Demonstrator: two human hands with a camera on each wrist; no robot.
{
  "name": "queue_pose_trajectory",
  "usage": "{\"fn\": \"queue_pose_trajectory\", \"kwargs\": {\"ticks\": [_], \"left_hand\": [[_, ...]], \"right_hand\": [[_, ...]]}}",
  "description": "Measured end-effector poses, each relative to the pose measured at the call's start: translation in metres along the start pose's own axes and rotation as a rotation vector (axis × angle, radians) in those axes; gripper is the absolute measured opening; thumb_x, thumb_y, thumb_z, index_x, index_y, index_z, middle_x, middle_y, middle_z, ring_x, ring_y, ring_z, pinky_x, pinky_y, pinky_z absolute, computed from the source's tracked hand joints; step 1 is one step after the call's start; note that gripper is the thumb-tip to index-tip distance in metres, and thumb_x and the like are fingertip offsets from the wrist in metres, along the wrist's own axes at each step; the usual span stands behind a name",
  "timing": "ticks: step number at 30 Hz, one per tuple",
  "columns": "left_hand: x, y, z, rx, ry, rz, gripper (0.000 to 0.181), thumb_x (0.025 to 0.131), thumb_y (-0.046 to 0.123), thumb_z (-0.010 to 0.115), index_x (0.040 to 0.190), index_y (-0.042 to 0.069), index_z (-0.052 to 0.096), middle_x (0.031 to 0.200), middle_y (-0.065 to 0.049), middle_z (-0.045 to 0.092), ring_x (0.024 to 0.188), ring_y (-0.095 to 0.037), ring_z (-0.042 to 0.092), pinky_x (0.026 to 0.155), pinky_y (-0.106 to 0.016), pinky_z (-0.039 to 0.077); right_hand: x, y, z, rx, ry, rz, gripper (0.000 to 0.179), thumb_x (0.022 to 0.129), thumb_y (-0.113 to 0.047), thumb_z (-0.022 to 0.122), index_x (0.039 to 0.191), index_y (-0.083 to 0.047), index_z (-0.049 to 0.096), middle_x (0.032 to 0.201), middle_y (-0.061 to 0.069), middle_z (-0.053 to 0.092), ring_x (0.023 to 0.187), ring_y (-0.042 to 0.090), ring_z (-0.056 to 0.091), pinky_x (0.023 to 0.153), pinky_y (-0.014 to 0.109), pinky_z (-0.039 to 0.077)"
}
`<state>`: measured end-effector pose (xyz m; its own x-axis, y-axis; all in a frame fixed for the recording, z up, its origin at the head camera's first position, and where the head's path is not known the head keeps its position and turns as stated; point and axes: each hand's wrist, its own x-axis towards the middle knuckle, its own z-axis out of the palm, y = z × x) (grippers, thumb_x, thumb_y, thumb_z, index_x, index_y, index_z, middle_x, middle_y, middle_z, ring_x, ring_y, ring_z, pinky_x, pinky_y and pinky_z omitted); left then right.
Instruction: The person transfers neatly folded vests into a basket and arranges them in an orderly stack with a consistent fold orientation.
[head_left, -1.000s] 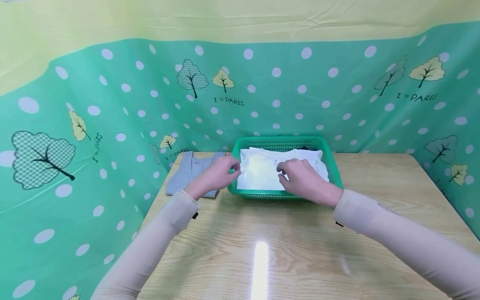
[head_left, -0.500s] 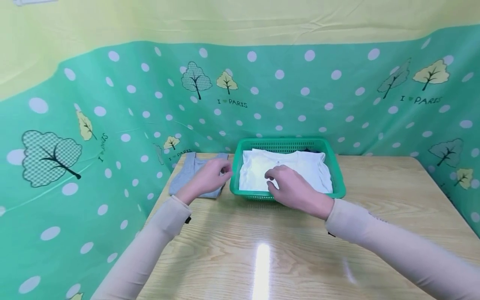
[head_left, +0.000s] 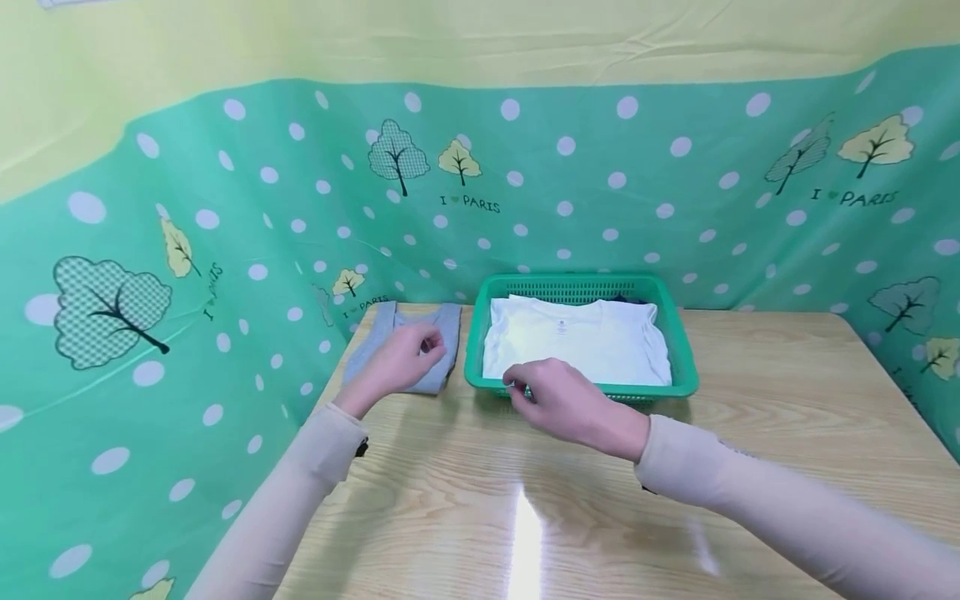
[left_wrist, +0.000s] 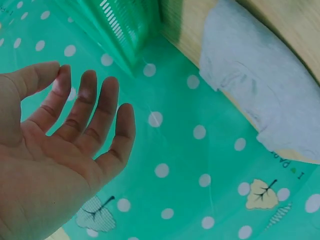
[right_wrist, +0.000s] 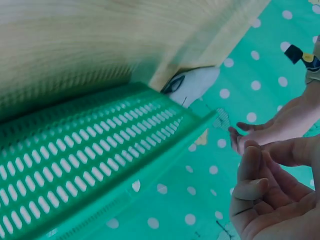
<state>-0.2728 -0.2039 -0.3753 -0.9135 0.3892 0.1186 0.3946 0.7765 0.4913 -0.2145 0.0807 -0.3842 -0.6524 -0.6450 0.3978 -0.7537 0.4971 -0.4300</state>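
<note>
My left hand [head_left: 402,360] hovers over a folded grey vest [head_left: 444,337] at the left of the table, covering part of it in the head view. Nothing is in that hand; the left wrist view shows its palm [left_wrist: 55,165] and loosely bent fingers. In front of the green plastic basket [head_left: 678,354] hangs my right hand [head_left: 566,402], above its near rim. Its fingers are loosely curled with thumb close to forefinger, and they hold nothing in the right wrist view. Inside the basket lies a folded white shirt [head_left: 577,342], neckline toward the back.
A dark piece of cloth [head_left: 630,299] peeks out behind the white shirt in the basket. Underneath is a wooden table [head_left: 765,375]. Behind and to the left hangs a green dotted curtain [head_left: 570,175].
Both hands have drawn left: the left from the basket's side to over the grey vest, the right from over the white shirt to the basket's near rim. The view has shifted slightly.
</note>
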Motion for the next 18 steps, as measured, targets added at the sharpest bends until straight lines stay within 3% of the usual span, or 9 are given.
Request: {"fn": "queue_pose_trajectory", "kwargs": {"ticks": [4,12,18], "left_hand": [[-0.005,-0.009,-0.004,0.001,0.043,-0.019,0.011,0.104,0.010,0.065,0.094,0.009,0.070,0.090,-0.003,0.068,0.085,-0.021,0.063,0.075,-0.040,0.054],[-0.015,-0.020,-0.008,0.050,0.107,-0.105,0.013,0.102,0.012,0.067,0.091,0.008,0.070,0.086,-0.002,0.068,0.081,-0.020,0.063,0.072,-0.040,0.053],[-0.022,-0.028,-0.006,0.049,0.144,-0.148,0.012,0.102,0.012,0.065,0.093,0.007,0.071,0.088,-0.004,0.069,0.082,-0.022,0.064,0.073,-0.041,0.053]], "right_hand": [[0.003,-0.004,0.008,0.028,-0.022,-0.003,0.014,0.099,0.000,0.063,0.097,-0.009,0.074,0.077,-0.007,0.063,0.062,0.005,0.050,0.063,0.026,0.051],[0.002,-0.006,0.029,0.050,-0.078,0.004,0.018,0.098,-0.002,0.061,0.088,-0.014,0.069,0.067,-0.010,0.050,0.057,0.001,0.040,0.053,0.022,0.041],[0.001,-0.005,0.046,0.030,-0.092,0.002,0.015,0.097,-0.001,0.062,0.099,-0.008,0.076,0.081,-0.003,0.068,0.068,0.002,0.055,0.065,0.024,0.052]]}}
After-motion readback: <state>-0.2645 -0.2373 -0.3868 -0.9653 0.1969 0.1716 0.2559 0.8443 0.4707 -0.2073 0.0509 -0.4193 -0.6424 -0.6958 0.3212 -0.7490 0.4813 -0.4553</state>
